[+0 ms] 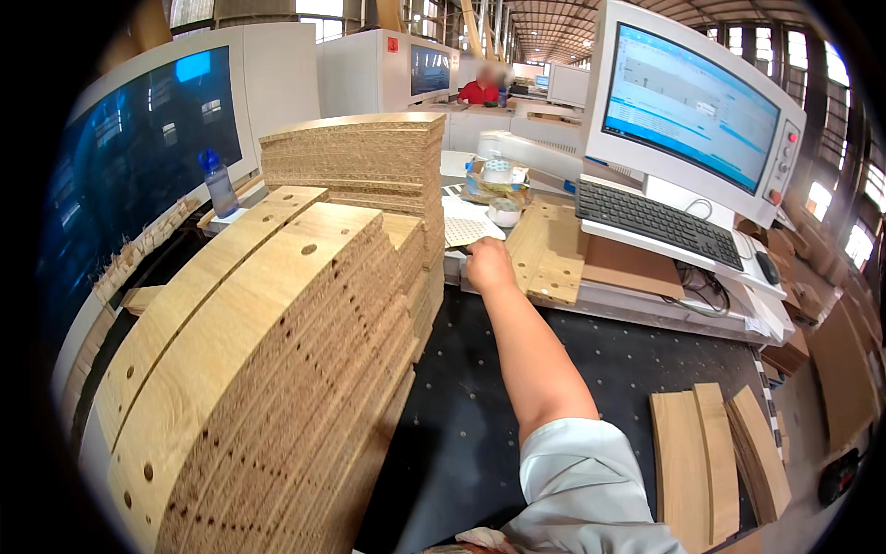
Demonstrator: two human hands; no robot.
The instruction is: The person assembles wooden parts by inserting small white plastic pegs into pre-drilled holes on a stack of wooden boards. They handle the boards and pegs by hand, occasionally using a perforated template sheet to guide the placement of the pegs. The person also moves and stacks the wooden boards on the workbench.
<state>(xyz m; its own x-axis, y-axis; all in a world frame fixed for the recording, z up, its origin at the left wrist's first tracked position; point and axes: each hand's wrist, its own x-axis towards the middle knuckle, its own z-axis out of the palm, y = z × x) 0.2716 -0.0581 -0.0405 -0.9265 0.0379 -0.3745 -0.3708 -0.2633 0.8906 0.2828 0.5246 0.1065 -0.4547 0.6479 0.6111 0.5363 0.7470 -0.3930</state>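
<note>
My right hand (489, 265) is stretched far forward over the black table, its fingers closed at the near edge of a pale sheet covered with rows of small dots (469, 224). The fingertips are partly hidden by the back of the hand. Just right of it lies a wood-grain board with drilled holes (551, 249), and behind it a roll of tape (504, 212). On the left rises a tall stack of curved particle-board panels (277, 277), with holes in their top faces and edges. My left hand does not show.
A keyboard (660, 222) and a monitor (692, 102) stand at the right. Several curved boards (688, 462) lie on the black dotted table (572, 369) at the lower right. A blue-capped bottle (219, 185) stands behind the left stack. A person in red (480, 90) is far back.
</note>
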